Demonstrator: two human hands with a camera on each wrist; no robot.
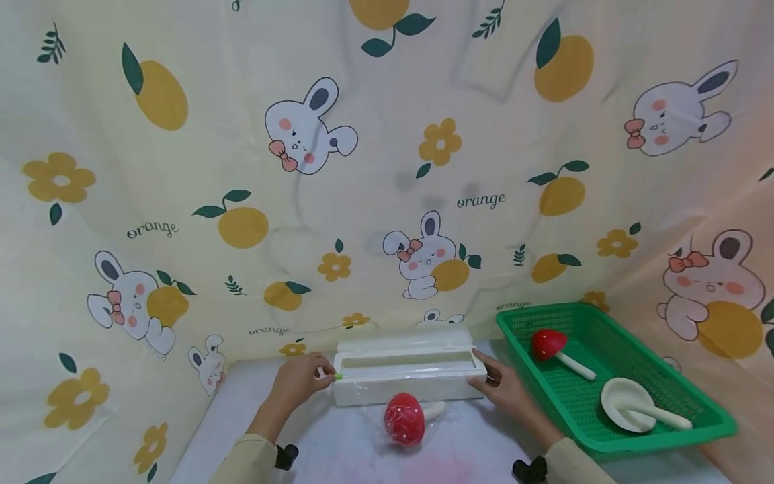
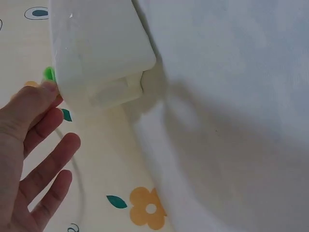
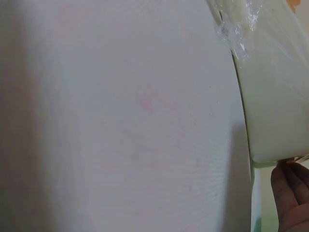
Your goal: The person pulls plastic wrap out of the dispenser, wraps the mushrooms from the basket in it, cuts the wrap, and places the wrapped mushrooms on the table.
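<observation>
A white cling film dispenser (image 1: 411, 388) stands at the back of the table with its lid raised. My left hand (image 1: 300, 384) is at its left end, where the thumb and index finger pinch a small green slider (image 2: 49, 74); the other fingers spread loosely. At the opposite end, my right hand (image 1: 504, 388) grips the dispenser's corner between thumb and fingers. Clear film (image 3: 241, 29) stretches over the dispenser's front. Before it lies a red, white-dotted mushroom-shaped ladle (image 1: 404, 420), covered by film, its white handle pointing right.
To the right, a green plastic basket (image 1: 598, 444) holds a red-backed ladle (image 1: 549, 344) lying bowl down and a white ladle (image 1: 629, 403) lying bowl up. A patterned cloth (image 1: 375, 188) hangs behind the white-covered table (image 1: 338, 457).
</observation>
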